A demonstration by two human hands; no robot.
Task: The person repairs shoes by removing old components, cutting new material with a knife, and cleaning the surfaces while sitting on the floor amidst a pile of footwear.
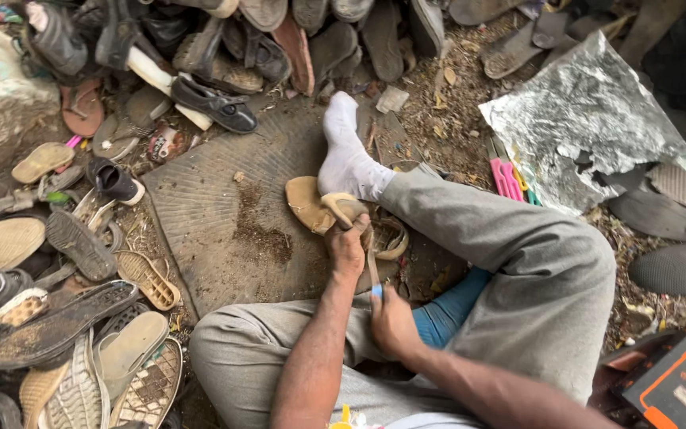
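Sandal [311, 205] lay on a ribbed mat [224, 206] in the head view, tan and worn, its sole toward the camera and its heel end lifted; it sat just under the socked foot [348, 155], which seemed to act as a stop so the shoe would not slide. The left hand [346, 242] closed over the sandal's near edge and strap, fingers curled tight on it, wrist bent down and forearm running up from the lower middle of the frame. That grip appeared to pin the sandal against the mat and foot so the other hand could work on it. The right hand [391, 322] sat lower, near the knee, fingers wrapped together around a thin tool [374, 274] with a bluish handle end; the tool's shaft rose from the fist toward the sandal and reached the spot beside the left thumb, though its tip was too small to make out. The right forearm came in from the lower right, crossing the grey trouser leg [533, 270], with the elbow out of frame. A second sandal [387, 238] lay partly hidden behind the left hand, touching the first. Heaps of old shoes [81, 318] and soles ringed the mat, a foil sheet [589, 119] lay well apart to the right, pink combs [506, 176] beside it.
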